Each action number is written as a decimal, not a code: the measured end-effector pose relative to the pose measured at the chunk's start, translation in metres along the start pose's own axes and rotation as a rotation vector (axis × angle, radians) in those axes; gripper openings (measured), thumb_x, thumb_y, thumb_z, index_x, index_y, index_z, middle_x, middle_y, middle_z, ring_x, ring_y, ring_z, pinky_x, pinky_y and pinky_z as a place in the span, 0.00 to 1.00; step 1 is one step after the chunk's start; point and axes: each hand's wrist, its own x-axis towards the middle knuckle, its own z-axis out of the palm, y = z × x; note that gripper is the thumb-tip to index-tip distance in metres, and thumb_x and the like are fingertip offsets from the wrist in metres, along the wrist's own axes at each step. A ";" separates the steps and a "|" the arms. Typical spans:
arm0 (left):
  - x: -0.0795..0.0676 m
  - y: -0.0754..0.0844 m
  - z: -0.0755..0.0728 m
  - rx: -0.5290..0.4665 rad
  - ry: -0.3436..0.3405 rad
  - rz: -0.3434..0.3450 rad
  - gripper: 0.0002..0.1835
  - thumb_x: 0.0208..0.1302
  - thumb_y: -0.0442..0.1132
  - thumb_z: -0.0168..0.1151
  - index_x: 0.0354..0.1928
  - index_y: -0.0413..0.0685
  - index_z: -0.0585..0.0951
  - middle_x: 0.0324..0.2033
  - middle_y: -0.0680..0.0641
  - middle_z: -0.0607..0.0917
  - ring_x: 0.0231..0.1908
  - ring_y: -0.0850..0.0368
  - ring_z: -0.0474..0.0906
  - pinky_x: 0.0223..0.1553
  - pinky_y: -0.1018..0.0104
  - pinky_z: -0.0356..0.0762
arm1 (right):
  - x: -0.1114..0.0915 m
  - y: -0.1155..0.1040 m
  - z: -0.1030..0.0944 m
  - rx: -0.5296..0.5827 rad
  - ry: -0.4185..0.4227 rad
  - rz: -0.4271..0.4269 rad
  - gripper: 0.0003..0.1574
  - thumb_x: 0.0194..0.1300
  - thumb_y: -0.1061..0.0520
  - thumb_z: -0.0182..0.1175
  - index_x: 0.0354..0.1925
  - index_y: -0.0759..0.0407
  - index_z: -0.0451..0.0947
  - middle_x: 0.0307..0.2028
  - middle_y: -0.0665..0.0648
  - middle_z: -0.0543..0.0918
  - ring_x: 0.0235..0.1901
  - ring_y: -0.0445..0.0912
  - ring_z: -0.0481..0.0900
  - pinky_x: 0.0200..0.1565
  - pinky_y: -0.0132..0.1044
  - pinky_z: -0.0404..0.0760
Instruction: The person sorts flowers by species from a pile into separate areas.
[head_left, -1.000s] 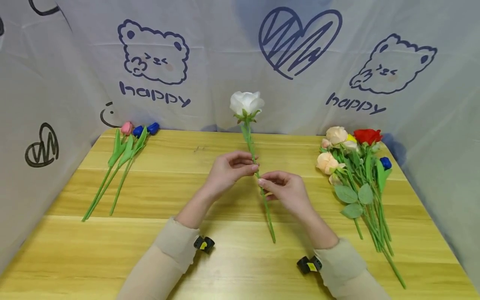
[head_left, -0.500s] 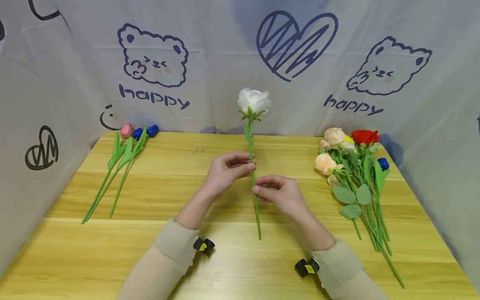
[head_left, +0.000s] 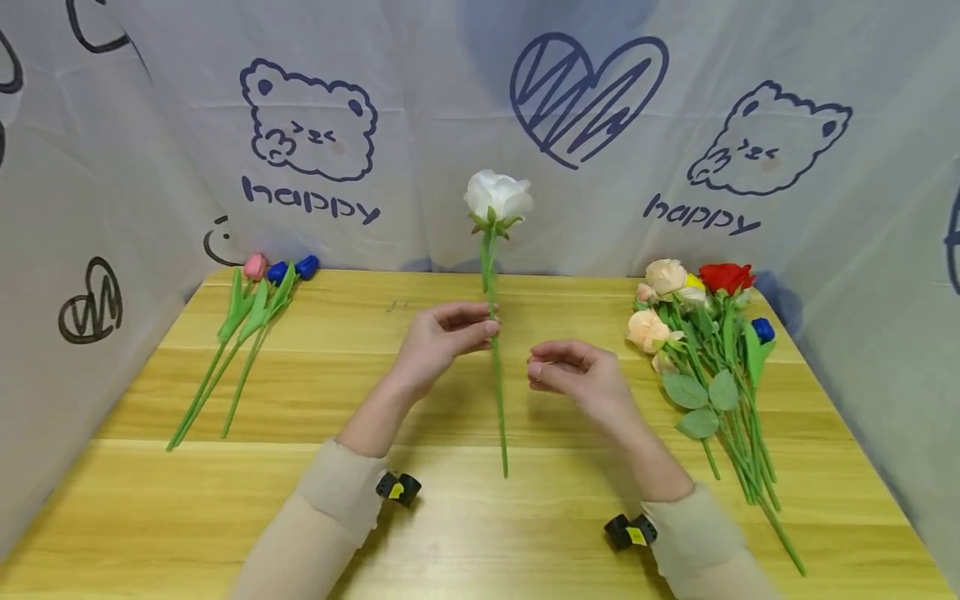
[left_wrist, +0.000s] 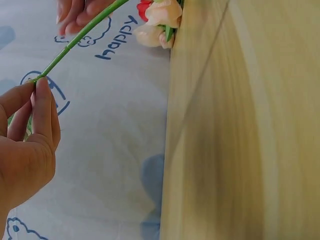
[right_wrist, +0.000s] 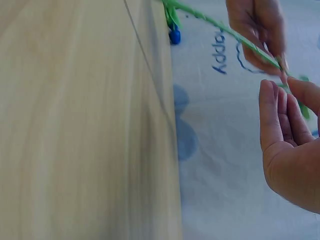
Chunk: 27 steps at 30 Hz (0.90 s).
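Fingers of the left hand pinch the stem of a white rose, thumb against fingertips. Rose is held over the middle of the surface, bloom toward the back, stem end toward the person. Right hand just beside the stem, apart from it in the head view; fingers loosely bent, thumb near the fingertips, grasp empty.

Writing: pale cloth behind carries "happy" in dark blue, once below the left bear drawing, once below the right bear drawing. Scribble-filled heart between them. Left wrist view shows the word turned round; right wrist view has it sideways, only "appy" plain. Small marks near the surface's back edge, too small to read.

Left side of surface: pink tulip and two blue tulips, lying close together, heads to the back.

Right side: heaped bundle, stems overlapping. Peach roses, red rose, yellow bloom partly hidden, another blue tulip at the outer edge.

Beige sleeves; black device with yellow patch at each cuff.
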 end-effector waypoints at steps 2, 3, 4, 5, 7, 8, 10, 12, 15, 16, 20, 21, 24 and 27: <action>-0.001 0.004 -0.005 0.018 0.004 -0.002 0.17 0.70 0.27 0.66 0.58 0.28 0.82 0.53 0.36 0.86 0.44 0.57 0.87 0.52 0.58 0.89 | -0.002 -0.002 -0.009 0.010 0.022 -0.013 0.21 0.70 0.66 0.67 0.57 0.75 0.78 0.45 0.60 0.87 0.42 0.47 0.89 0.50 0.45 0.90; -0.001 0.006 -0.008 0.026 0.006 -0.002 0.17 0.70 0.27 0.66 0.59 0.28 0.81 0.53 0.35 0.85 0.44 0.56 0.87 0.52 0.58 0.89 | -0.004 -0.003 -0.014 0.014 0.034 -0.020 0.20 0.70 0.66 0.67 0.57 0.74 0.79 0.45 0.59 0.87 0.42 0.47 0.89 0.51 0.45 0.90; -0.002 0.008 -0.012 0.037 0.011 -0.005 0.18 0.71 0.27 0.66 0.59 0.28 0.81 0.53 0.36 0.85 0.45 0.56 0.87 0.52 0.58 0.89 | -0.005 -0.004 -0.019 0.017 0.047 -0.025 0.20 0.70 0.65 0.67 0.57 0.74 0.79 0.44 0.57 0.88 0.42 0.47 0.89 0.51 0.45 0.90; -0.003 0.011 -0.016 0.047 0.017 -0.006 0.18 0.71 0.27 0.65 0.60 0.28 0.81 0.53 0.36 0.86 0.45 0.57 0.87 0.52 0.58 0.89 | -0.007 -0.005 -0.024 0.018 0.059 -0.028 0.20 0.70 0.65 0.68 0.57 0.73 0.79 0.43 0.56 0.88 0.42 0.47 0.89 0.51 0.44 0.90; -0.006 0.014 -0.027 0.068 0.032 -0.008 0.18 0.71 0.27 0.65 0.60 0.28 0.80 0.51 0.39 0.87 0.45 0.57 0.87 0.52 0.59 0.88 | -0.011 -0.007 -0.034 0.020 0.084 -0.039 0.21 0.70 0.64 0.68 0.57 0.74 0.78 0.43 0.54 0.88 0.41 0.47 0.89 0.50 0.43 0.90; -0.007 0.017 -0.032 0.084 0.037 -0.009 0.18 0.71 0.28 0.65 0.60 0.28 0.80 0.49 0.41 0.87 0.45 0.57 0.87 0.52 0.59 0.88 | -0.013 -0.008 -0.040 0.020 0.098 -0.042 0.22 0.70 0.63 0.69 0.57 0.74 0.78 0.43 0.54 0.88 0.41 0.47 0.89 0.50 0.43 0.90; -0.010 0.020 -0.043 0.116 0.049 -0.009 0.19 0.72 0.29 0.65 0.61 0.28 0.80 0.47 0.46 0.88 0.45 0.57 0.87 0.52 0.60 0.88 | -0.017 -0.010 -0.052 0.020 0.128 -0.049 0.22 0.70 0.62 0.69 0.57 0.74 0.79 0.43 0.53 0.88 0.40 0.46 0.89 0.49 0.43 0.90; -0.013 0.024 -0.055 0.151 0.060 -0.015 0.19 0.72 0.30 0.65 0.62 0.29 0.80 0.46 0.49 0.88 0.45 0.57 0.87 0.52 0.60 0.88 | -0.021 -0.011 -0.066 0.023 0.159 -0.056 0.23 0.70 0.61 0.70 0.57 0.74 0.79 0.43 0.53 0.88 0.40 0.45 0.89 0.48 0.42 0.90; -0.019 0.027 -0.074 0.197 0.084 -0.032 0.21 0.73 0.31 0.65 0.64 0.29 0.78 0.46 0.51 0.88 0.46 0.58 0.87 0.52 0.62 0.88 | -0.027 -0.013 -0.086 0.016 0.210 -0.052 0.24 0.69 0.60 0.71 0.57 0.73 0.79 0.44 0.53 0.87 0.40 0.44 0.89 0.47 0.40 0.90; -0.022 0.029 -0.080 0.212 0.094 -0.043 0.22 0.73 0.32 0.65 0.64 0.29 0.78 0.46 0.52 0.88 0.45 0.59 0.87 0.51 0.63 0.88 | -0.029 -0.013 -0.092 0.010 0.227 -0.048 0.25 0.68 0.60 0.71 0.57 0.73 0.79 0.44 0.52 0.87 0.40 0.43 0.89 0.46 0.39 0.90; -0.031 0.035 -0.105 0.285 0.125 -0.090 0.23 0.74 0.35 0.65 0.65 0.29 0.77 0.48 0.50 0.86 0.45 0.62 0.86 0.52 0.64 0.87 | -0.035 -0.011 -0.117 -0.008 0.275 -0.022 0.21 0.67 0.59 0.73 0.55 0.66 0.83 0.44 0.51 0.87 0.39 0.43 0.89 0.44 0.38 0.91; -0.033 0.036 -0.111 0.305 0.129 -0.098 0.24 0.74 0.35 0.66 0.65 0.29 0.77 0.49 0.49 0.86 0.45 0.62 0.86 0.52 0.64 0.87 | -0.036 -0.010 -0.124 -0.015 0.281 -0.020 0.19 0.67 0.59 0.72 0.54 0.64 0.84 0.43 0.50 0.88 0.39 0.43 0.90 0.44 0.38 0.91; -0.039 0.040 -0.129 0.371 0.140 -0.118 0.25 0.74 0.38 0.66 0.65 0.30 0.77 0.49 0.50 0.86 0.45 0.63 0.87 0.53 0.61 0.87 | -0.039 -0.006 -0.144 -0.052 0.296 -0.017 0.14 0.68 0.59 0.71 0.51 0.57 0.85 0.41 0.49 0.88 0.38 0.42 0.89 0.42 0.36 0.91; -0.043 0.042 -0.149 0.436 0.146 -0.136 0.26 0.73 0.40 0.67 0.66 0.31 0.77 0.49 0.52 0.87 0.44 0.65 0.87 0.52 0.61 0.88 | -0.045 -0.003 -0.165 -0.128 0.313 -0.002 0.11 0.70 0.58 0.70 0.50 0.52 0.86 0.40 0.46 0.88 0.37 0.39 0.88 0.40 0.32 0.90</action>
